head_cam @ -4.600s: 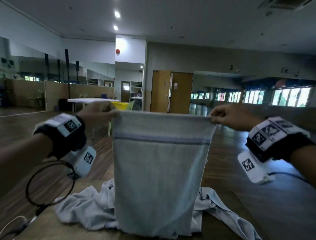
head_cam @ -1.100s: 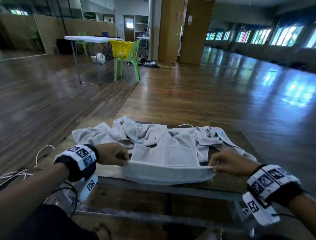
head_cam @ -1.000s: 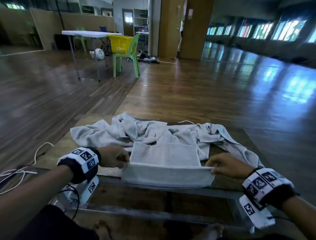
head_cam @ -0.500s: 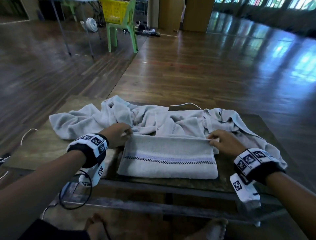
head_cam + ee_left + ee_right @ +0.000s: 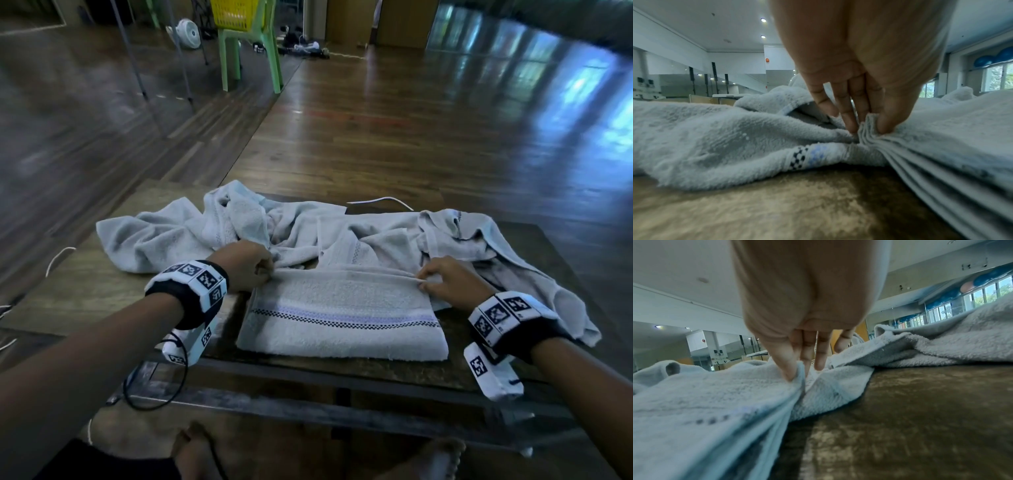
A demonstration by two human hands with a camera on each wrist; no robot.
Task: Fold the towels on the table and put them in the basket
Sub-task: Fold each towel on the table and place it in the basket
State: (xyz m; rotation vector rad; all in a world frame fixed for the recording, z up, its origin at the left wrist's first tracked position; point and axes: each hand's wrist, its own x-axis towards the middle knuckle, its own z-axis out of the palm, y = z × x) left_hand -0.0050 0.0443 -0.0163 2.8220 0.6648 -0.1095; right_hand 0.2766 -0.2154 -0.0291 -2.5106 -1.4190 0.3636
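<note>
The left hand (image 5: 245,263) pinches one far corner of the folded striped towel (image 5: 342,318), now lying flat at the table's (image 5: 85,294) near edge instead of hanging. The right hand (image 5: 448,282) pinches the other corner; another fold looks possible, with the crumpled towels (image 5: 308,226) behind and the yellow basket (image 5: 234,13) well apart.

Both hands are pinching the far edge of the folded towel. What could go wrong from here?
1. The folded towel lies against the unfolded towels; lifting may drag one along.
2. Left hand and right hand pinch several stacked layers; a layer may slip out.
3. The yellow basket stands far off on a chair, so the fold may sag.
</note>
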